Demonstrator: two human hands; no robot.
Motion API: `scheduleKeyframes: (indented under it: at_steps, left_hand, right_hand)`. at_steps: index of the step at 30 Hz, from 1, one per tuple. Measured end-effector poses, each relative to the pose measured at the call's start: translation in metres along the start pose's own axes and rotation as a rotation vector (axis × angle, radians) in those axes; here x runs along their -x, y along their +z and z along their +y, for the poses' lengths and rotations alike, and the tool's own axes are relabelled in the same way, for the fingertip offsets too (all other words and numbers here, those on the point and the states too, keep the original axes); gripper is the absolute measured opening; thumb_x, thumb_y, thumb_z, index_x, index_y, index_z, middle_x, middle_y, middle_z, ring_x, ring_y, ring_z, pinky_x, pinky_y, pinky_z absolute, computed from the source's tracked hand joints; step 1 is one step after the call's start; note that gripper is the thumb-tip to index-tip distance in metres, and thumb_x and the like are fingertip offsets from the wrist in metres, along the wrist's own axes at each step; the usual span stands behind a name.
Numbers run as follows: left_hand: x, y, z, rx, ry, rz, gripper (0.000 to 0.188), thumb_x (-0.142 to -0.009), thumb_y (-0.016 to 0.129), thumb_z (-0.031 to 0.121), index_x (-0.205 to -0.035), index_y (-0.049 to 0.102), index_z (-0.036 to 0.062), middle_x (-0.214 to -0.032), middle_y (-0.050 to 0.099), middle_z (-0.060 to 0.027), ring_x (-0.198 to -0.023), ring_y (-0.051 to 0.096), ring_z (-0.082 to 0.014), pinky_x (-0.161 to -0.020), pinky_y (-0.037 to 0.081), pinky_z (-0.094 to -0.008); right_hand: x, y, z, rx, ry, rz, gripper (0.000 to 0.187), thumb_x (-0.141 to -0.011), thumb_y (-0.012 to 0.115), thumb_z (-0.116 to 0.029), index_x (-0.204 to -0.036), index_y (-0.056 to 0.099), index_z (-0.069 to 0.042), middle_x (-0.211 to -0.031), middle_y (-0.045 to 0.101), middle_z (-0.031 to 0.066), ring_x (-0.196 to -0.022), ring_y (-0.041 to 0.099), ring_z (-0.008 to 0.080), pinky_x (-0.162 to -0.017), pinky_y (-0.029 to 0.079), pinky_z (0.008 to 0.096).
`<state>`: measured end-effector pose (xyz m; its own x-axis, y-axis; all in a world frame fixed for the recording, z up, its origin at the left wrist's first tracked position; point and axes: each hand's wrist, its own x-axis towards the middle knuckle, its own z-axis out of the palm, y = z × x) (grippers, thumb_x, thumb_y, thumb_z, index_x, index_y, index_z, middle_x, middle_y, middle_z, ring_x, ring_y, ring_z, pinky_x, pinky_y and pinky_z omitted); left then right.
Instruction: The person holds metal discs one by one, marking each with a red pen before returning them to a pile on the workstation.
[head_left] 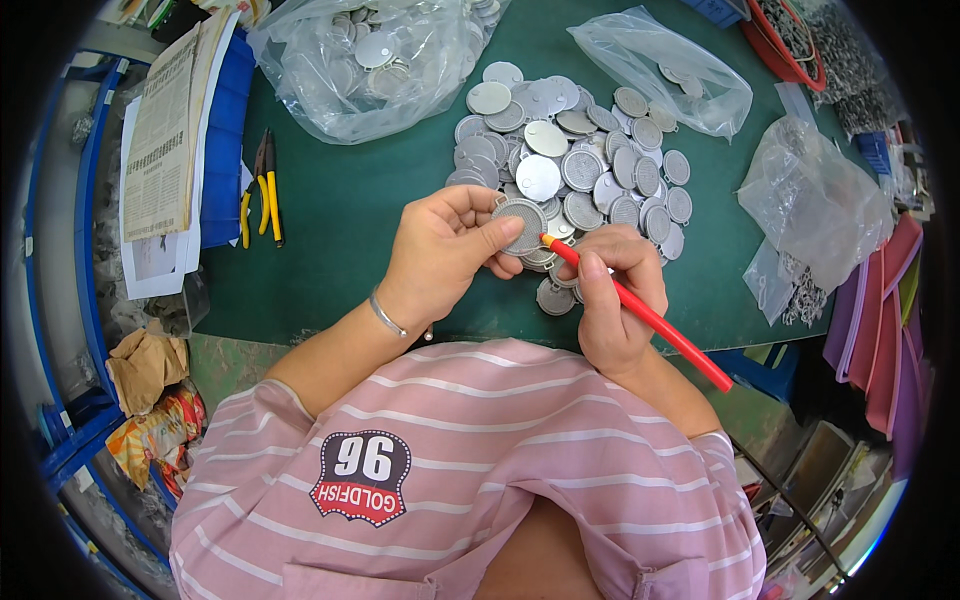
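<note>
Between the thumb and fingers of my left hand [445, 240] is a round grey metal disc [521, 226] with a textured face and small lugs at its rim. My right hand [618, 300] grips a red pencil [670, 338]. Its red tip meets or nearly meets the right edge of the disc; I cannot tell which. Just beyond both hands spreads a pile of similar metal discs [582, 170], some smooth and shiny, others patterned. A few lie partly hidden beneath my hands.
A clear plastic bag [350, 110] of discs lies far left, another bag [700, 75] far right. Yellow-handled pliers [265, 190] rest beside a blue tray [228, 130] with papers. At right are a crumpled bag [815, 190], metal chains [800, 290] and a red basin [785, 50].
</note>
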<state>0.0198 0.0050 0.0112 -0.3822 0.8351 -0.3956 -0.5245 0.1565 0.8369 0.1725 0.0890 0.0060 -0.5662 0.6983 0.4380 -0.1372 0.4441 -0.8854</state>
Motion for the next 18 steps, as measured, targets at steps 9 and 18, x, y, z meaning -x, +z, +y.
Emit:
scheduleKeyframes:
  at_steps: [9, 18]
  left_hand:
    - [0.0028, 0.0012, 0.0093, 0.057, -0.01, 0.005, 0.022, -0.079, 0.065, 0.006, -0.094, 0.053, -0.005, -0.074, 0.061, -0.0092, -0.056, 0.061, -0.0131, -0.05, 0.05, -0.0223]
    - [-0.0025, -0.0046, 0.0052, 0.172, -0.138, 0.01, 0.019, -0.078, 0.066, 0.009, -0.086, 0.051, -0.0005, -0.069, 0.06, -0.0078, -0.052, 0.059, -0.0126, -0.045, 0.049, -0.0231]
  right_hand:
    - [0.0047, -0.0042, 0.0043, 0.011, 0.109, 0.013, 0.005, -0.081, 0.053, 0.001, -0.079, 0.049, -0.001, -0.067, 0.055, 0.0083, -0.062, 0.05, 0.0154, -0.058, 0.039, 0.026]
    - [0.001, -0.0025, 0.0018, -0.013, -0.096, -0.038, 0.007, -0.078, 0.054, 0.001, -0.078, 0.05, -0.004, -0.068, 0.057, 0.0065, -0.061, 0.05, 0.0189, -0.066, 0.038, 0.0318]
